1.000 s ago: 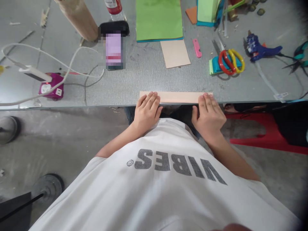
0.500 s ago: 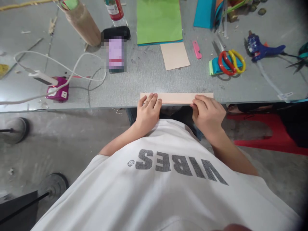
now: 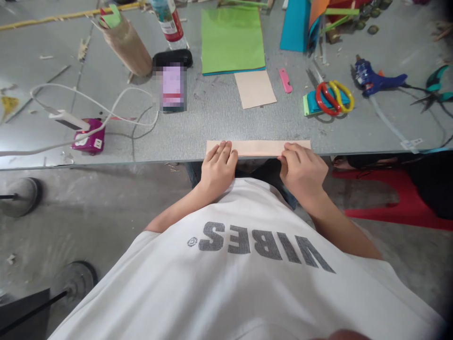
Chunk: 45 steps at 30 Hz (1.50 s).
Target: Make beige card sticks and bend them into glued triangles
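Note:
A long, pale peach strip of folded paper (image 3: pixel 260 148) lies along the table's near edge. My left hand (image 3: pixel 218 165) rests on its left part, fingers stretched out and lying flat on the paper. At the strip's right part, my right hand (image 3: pixel 303 167) has its fingers curled, with thumb and index finger pinching the near edge. Both hands cover parts of the strip. Beyond it lies a square sheet of the same pale paper (image 3: pixel 255 89), close to a stack of green paper (image 3: pixel 232 40).
Red-and-yellow scissors (image 3: pixel 329 98), a pink cutter (image 3: pixel 285 80) and a blue glue gun (image 3: pixel 378 80) lie to the right. At left are a purple socket adapter (image 3: pixel 90 137) with a white cable, a phone (image 3: pixel 172 87), a bottle (image 3: pixel 169 23) and a brown cup (image 3: pixel 129 47).
The view has tipped slightly, so the table things appear lower. My right hand has shifted a little left along the strip; my left hand stays nearly still.

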{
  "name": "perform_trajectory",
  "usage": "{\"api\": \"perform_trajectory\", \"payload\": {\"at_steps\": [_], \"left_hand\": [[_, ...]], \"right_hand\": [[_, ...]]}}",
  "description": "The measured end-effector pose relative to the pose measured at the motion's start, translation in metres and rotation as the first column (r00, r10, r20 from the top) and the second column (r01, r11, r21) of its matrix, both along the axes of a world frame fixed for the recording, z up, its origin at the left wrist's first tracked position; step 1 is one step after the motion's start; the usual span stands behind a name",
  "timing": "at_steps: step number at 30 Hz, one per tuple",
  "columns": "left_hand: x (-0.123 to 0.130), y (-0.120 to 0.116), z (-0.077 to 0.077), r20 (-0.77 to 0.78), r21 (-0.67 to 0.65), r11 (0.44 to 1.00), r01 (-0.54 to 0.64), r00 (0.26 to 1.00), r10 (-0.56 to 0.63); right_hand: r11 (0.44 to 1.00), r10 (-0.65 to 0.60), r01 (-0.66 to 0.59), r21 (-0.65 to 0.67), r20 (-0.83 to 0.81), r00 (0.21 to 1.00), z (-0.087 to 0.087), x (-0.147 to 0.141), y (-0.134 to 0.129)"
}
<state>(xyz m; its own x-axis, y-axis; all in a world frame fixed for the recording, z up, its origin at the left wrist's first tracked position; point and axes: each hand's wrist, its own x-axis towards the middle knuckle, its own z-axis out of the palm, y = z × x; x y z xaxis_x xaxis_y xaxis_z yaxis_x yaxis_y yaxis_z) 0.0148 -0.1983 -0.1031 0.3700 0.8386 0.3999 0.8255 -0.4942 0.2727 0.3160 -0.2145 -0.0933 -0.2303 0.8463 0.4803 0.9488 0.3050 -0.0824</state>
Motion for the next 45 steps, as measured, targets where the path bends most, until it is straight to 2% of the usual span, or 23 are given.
{"api": "perform_trajectory", "payload": {"at_steps": [2, 6, 8, 13, 18, 22, 24, 33, 36, 45], "left_hand": [[0.000, -0.002, -0.003, 0.009, -0.006, 1.000, 0.011, 1.000, -0.011], [-0.001, -0.005, -0.006, -0.010, 0.001, 1.000, 0.025, 1.000, -0.025], [-0.003, -0.006, -0.006, -0.021, 0.003, 1.000, 0.010, 1.000, -0.010], [-0.010, -0.005, 0.001, -0.023, -0.037, 0.995, -0.088, 0.996, 0.087], [0.000, -0.003, 0.012, -0.065, -0.088, 0.984, -0.157, 0.986, 0.151], [0.014, 0.006, 0.012, -0.053, -0.075, 0.997, 0.012, 0.998, -0.016], [0.017, 0.010, 0.011, -0.032, -0.078, 0.996, 0.051, 0.998, -0.054], [0.016, 0.008, 0.024, -0.051, -0.130, 0.990, 0.056, 0.997, -0.063], [0.015, 0.007, 0.027, -0.063, -0.130, 0.990, 0.060, 0.996, -0.069], [0.011, 0.004, 0.033, -0.108, -0.126, 0.988, 0.085, 0.989, -0.099]], "right_hand": [[0.999, 0.045, -0.045, -0.026, 0.023, 0.999, 0.000, -0.005, -0.001], [0.963, 0.250, -0.246, -0.114, 0.020, 0.968, 0.003, -0.027, -0.002], [0.948, 0.285, -0.282, -0.144, 0.000, 0.958, 0.007, -0.044, 0.000], [0.937, 0.265, -0.272, -0.219, -0.061, 0.962, 0.025, -0.084, 0.017], [0.920, 0.283, -0.285, -0.270, -0.049, 0.958, 0.036, -0.093, 0.033], [0.936, 0.249, -0.250, -0.247, -0.034, 0.968, 0.030, -0.088, 0.034], [0.948, 0.231, -0.233, -0.218, -0.033, 0.972, 0.024, -0.086, 0.033], [0.988, 0.131, -0.128, -0.088, 0.027, 0.991, 0.008, -0.093, 0.021], [0.991, 0.097, -0.096, -0.091, 0.015, 0.995, 0.004, -0.096, 0.019], [0.995, 0.091, -0.093, -0.035, -0.060, 0.994, -0.002, -0.101, 0.015]]}}
